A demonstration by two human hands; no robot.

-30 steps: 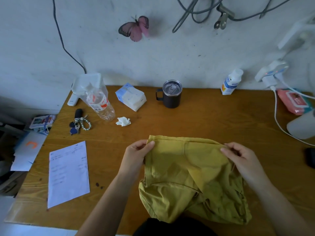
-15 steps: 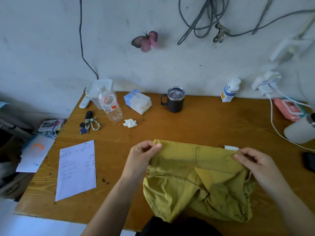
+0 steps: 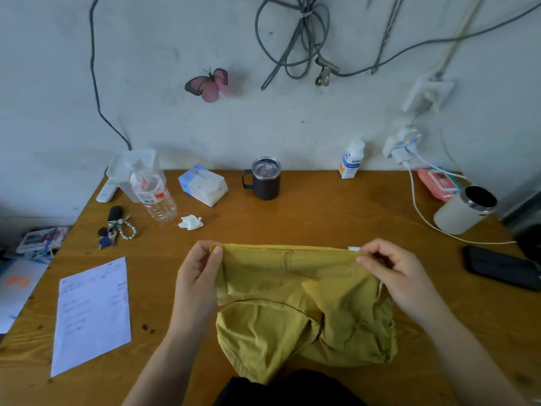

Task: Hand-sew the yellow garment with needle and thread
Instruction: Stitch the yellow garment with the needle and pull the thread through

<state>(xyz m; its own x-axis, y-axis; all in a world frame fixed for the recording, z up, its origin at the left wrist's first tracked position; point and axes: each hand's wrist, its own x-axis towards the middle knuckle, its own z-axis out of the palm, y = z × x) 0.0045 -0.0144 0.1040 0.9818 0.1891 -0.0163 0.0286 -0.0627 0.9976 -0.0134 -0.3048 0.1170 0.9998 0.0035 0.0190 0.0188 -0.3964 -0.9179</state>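
A yellow garment (image 3: 287,300) lies rumpled on the wooden table (image 3: 322,218), its top hem stretched flat between my hands. My left hand (image 3: 199,276) pinches the hem's left end between thumb and fingers. My right hand (image 3: 392,273) pinches the hem's right end, where a small white label (image 3: 353,248) sticks up. No needle or thread can be made out.
At the back stand a dark mug (image 3: 265,178), tissue pack (image 3: 203,186), water bottle (image 3: 152,191), white bottle (image 3: 351,159). Keys (image 3: 115,227) and a paper sheet (image 3: 92,315) lie left. A white tumbler (image 3: 465,209), cable (image 3: 421,212) and black pouch (image 3: 500,268) lie right.
My view has tilted up and shifted. Both hands keep their pinch on the hem, which is now pulled straighter, and the white label shows at the right end.
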